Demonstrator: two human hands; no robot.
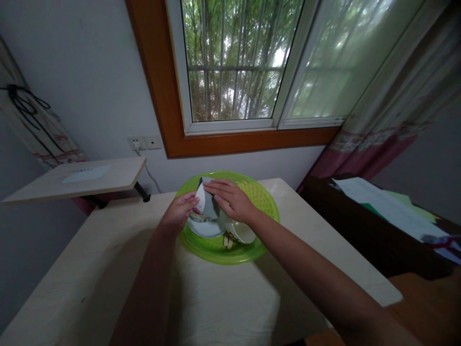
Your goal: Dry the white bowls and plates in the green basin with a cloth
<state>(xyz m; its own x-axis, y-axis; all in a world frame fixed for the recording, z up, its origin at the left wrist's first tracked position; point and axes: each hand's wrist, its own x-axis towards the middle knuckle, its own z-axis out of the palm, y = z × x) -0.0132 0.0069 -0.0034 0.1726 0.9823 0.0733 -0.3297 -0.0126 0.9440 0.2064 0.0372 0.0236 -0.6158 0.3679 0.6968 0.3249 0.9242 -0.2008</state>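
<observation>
Tabletop (108, 269): pale wood, nearest the viewer; both forearms are stretched across it toward the basin.
Basin (268, 211): green, translucent, set under both hands so the crockery is kept together.
Left hand (179, 211): curled closed on the near edge of a small white dish (200, 198), which is held tilted on edge above the basin.
Right hand (233, 199): laid flat and mostly open over a grey cloth (211, 204), pressed against the dish face, apparently for wiping.
Dish: white, glossy, rounded.
Below the hands: a white plate (207, 229); a white bowl (243, 232) just right of it.
Beyond the hands: window (230, 62), wall socket (144, 142).
</observation>
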